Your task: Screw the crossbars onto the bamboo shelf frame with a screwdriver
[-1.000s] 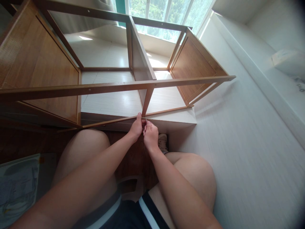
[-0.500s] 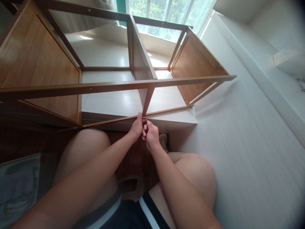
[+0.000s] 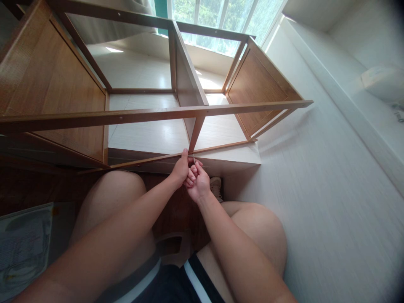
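A wooden frame [image 3: 142, 114] with slatted side panels stands before me. My left hand [image 3: 181, 169] is closed around its lower front rail [image 3: 148, 160], close to the foot of the middle upright [image 3: 197, 132], with the thumb pointing up. Just to the right, my right hand [image 3: 198, 182] pinches a thin metal rod [image 3: 194, 158] that looks like a hex key. The rod points up to the underside of the lower rail at the joint. Its lower end is hidden by my fingers.
The frame rests partly on a pale ledge [image 3: 148, 136] below the window [image 3: 227, 21]. A pale wall surface [image 3: 322, 181] borders my right side. My knees flank the work. A plastic-covered package [image 3: 25, 244] lies at lower left, and a shoe [image 3: 216, 187] shows beyond my right hand.
My right hand has rotated at the wrist, turning its palm and curled fingers more upward around the rod. The left hand and the frame have stayed in place.
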Motion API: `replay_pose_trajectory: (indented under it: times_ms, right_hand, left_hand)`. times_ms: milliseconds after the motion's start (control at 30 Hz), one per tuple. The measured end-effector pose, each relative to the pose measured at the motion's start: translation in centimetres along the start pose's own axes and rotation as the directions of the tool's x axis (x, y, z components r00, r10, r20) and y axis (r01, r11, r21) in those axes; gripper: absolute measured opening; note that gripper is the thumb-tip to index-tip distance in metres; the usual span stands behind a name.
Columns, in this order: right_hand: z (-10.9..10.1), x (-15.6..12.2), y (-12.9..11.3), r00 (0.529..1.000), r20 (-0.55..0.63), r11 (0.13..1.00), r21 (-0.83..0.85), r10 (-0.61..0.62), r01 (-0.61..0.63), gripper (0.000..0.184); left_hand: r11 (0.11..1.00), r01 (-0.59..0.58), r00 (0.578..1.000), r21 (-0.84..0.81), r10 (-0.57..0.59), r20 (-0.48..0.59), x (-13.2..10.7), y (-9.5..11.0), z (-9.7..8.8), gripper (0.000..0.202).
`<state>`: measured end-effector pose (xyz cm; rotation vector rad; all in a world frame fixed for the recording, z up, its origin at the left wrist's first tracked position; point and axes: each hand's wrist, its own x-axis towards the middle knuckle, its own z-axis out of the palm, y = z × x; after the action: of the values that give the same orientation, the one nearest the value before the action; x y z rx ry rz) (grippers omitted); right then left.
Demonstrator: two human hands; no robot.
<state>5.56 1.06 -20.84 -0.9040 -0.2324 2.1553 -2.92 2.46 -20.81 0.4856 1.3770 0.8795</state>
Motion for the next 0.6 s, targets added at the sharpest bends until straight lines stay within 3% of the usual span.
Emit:
replay_pose_trajectory:
  times_ms: [367, 600]
  right_hand:
    - [0.03, 0.35, 0.04, 0.999, -0.05, 0.999, -0.04, -0.021, 0.019, 0.039]
    - [-0.13, 0.43, 0.03, 0.994, -0.071, 0.978, -0.2, -0.08, 0.065, 0.037]
  left_hand:
    - [1.0, 0.001, 1.0, 0.006, -0.001, 0.01, 0.36, -0.27, -0.04, 0.088]
    - [1.0, -0.001, 1.0, 0.0, 0.001, 0.02, 0.56, -0.55, -0.16, 0.087]
